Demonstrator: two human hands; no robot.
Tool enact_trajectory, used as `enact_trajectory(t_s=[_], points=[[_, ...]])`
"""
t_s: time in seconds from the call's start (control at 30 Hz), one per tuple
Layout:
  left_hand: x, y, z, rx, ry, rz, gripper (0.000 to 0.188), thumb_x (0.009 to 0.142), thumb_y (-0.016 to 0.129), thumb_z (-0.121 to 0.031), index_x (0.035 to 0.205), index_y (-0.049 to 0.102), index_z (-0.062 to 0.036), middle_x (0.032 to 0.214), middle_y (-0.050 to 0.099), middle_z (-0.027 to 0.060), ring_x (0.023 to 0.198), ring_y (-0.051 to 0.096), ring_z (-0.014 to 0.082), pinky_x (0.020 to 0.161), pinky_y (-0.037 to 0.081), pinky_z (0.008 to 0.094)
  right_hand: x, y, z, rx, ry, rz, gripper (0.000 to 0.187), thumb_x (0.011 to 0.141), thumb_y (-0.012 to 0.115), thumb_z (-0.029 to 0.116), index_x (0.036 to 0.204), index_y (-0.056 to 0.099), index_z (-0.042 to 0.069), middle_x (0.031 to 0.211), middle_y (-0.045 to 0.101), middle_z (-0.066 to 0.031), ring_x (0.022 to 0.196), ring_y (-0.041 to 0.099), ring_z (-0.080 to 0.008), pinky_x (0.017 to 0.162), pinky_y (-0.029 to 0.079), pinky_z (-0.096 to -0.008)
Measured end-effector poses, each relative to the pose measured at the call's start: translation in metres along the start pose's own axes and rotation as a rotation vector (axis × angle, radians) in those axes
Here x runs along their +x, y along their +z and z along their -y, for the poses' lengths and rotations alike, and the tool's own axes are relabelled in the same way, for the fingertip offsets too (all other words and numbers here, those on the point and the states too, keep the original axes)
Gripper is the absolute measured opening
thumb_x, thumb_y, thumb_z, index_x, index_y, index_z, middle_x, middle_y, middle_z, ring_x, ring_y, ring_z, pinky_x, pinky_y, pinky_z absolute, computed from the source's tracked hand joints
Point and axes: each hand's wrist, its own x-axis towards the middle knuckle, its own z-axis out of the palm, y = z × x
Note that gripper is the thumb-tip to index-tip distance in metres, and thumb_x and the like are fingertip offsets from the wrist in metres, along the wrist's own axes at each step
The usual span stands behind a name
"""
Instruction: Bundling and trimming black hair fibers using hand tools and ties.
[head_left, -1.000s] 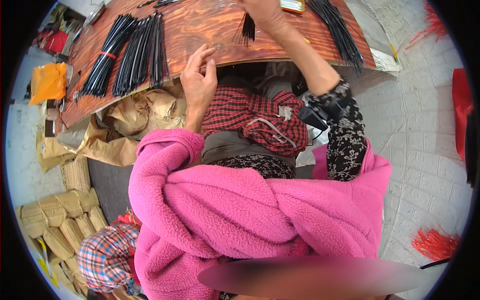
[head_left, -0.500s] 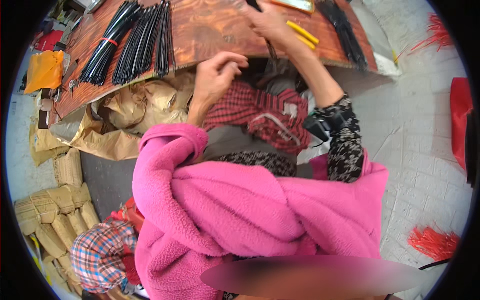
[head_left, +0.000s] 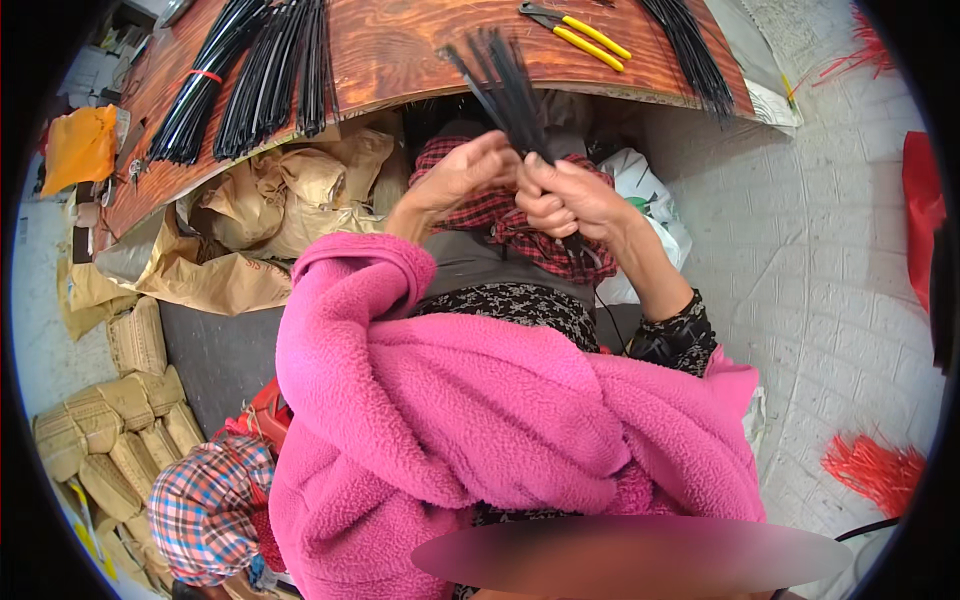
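Note:
My right hand (head_left: pixel 572 203) is closed around a bundle of thin black strips (head_left: pixel 510 95), held above my lap just in front of the table edge. The strips fan out and blur at the far end, and a short end pokes out below my fist. Close beside the bundle is my left hand (head_left: pixel 462 177), its fingers loosely bent and apart; whether the fingertips touch the strips I cannot tell. Pliers (head_left: pixel 580 36) with yellow handles lie on the wooden table (head_left: pixel 420 50) beyond my right hand.
More black strips (head_left: pixel 268 80) lie at the table's left, one bundle (head_left: pixel 205 85) tied with a red band. Another bunch (head_left: pixel 692 60) hangs over the right edge. Brown paper sacking (head_left: pixel 250 210) sits under the table. Red strips (head_left: pixel 872 475) lie on the floor at right.
My right hand has come back from over the table toward my lap with the black strips. My left hand has moved right and down, beside them. The pliers now show fully.

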Motion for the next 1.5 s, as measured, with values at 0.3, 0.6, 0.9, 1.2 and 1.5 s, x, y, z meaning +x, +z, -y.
enact_trajectory(t_s=[0.3,0.6,0.9,1.2,1.5], points=[[0.009,0.081,-0.083,0.592,0.288,0.038,0.027,0.094,0.063,-0.025,0.107,0.057,-0.0020,0.084,0.063,0.0037,0.085,0.064,0.0202,0.074,0.049,0.0352,0.001,-0.042,-0.008,-0.708,-0.469,-0.144,0.040,0.100,0.050,0.045,0.103,0.055,0.005,0.077,0.052,-0.0012,0.058,0.050,-0.0148,0.054,0.050,-0.0278],[0.046,0.043,-0.022,1.767,0.623,0.431,0.031,0.071,0.071,-0.012,0.099,0.060,-0.0076,0.092,0.061,0.0066,0.088,0.058,0.0269,0.080,0.046,0.0380,-0.036,-0.033,-0.023,0.170,0.112,0.022,0.046,0.098,0.058,0.036,0.123,0.051,-0.002,0.075,0.053,-0.0016,0.060,0.054,-0.0130,0.063,0.059,-0.0326],[0.000,0.072,-0.080,1.219,1.042,0.145,0.030,0.080,0.063,0.001,0.110,0.060,-0.0008,0.103,0.066,0.0113,0.097,0.063,0.0256,0.085,0.050,0.0356,-0.037,-0.031,0.003,0.057,-0.397,0.288,0.030,0.099,0.056,0.034,0.102,0.055,0.004,0.065,0.047,0.0050,0.054,0.046,-0.0049,0.050,0.047,-0.0234],[-0.019,0.028,-0.053,0.744,-0.088,0.226,0.018,0.092,0.060,-0.011,0.104,0.065,0.0022,0.088,0.069,0.0133,0.089,0.066,0.0151,0.078,0.052,0.0299,-0.023,-0.024,-0.005,-0.192,-0.238,0.123,0.027,0.100,0.054,0.033,0.103,0.056,0.007,0.068,0.048,0.0051,0.055,0.046,-0.0043,0.057,0.052,-0.0244],[0.027,0.004,-0.007,0.261,-0.208,-0.102,0.044,0.096,0.062,-0.024,0.129,0.052,0.0021,0.107,0.068,0.0156,0.099,0.065,0.0185,0.085,0.053,0.0308,0.013,-0.029,-0.025,-0.045,0.031,-0.069,0.032,0.098,0.057,0.037,0.105,0.055,0.006,0.074,0.050,0.0043,0.058,0.051,-0.0049,0.058,0.056,-0.0265]])
